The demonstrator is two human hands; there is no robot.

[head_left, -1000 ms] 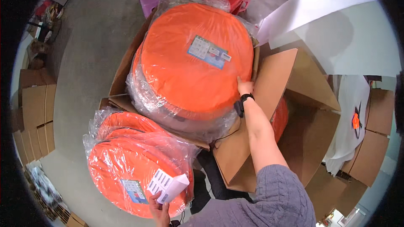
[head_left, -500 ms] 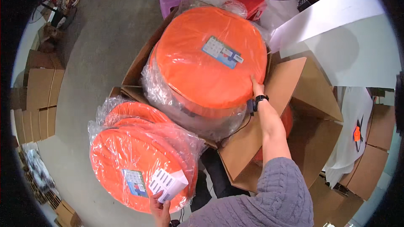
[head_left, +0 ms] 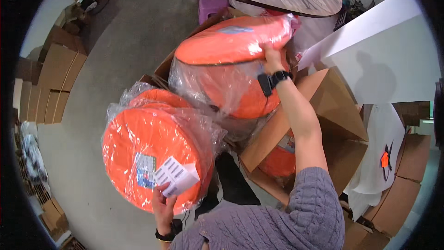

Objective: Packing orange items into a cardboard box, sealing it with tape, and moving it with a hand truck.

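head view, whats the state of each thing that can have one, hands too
upper orange disc pack: plastic-wrapped, tilted up over the box
lower orange disc pack: plastic-wrapped, on edge
cardboard box: open, flaps out
right hand: gripping upper pack's rim
left hand: holding a white paper slip

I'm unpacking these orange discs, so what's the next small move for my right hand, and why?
Probably lift the upper wrapped orange disc clear of the open carton: your right hand grips its tilted far edge, while the left hand steadies the lower wrapped stack and a white slip.
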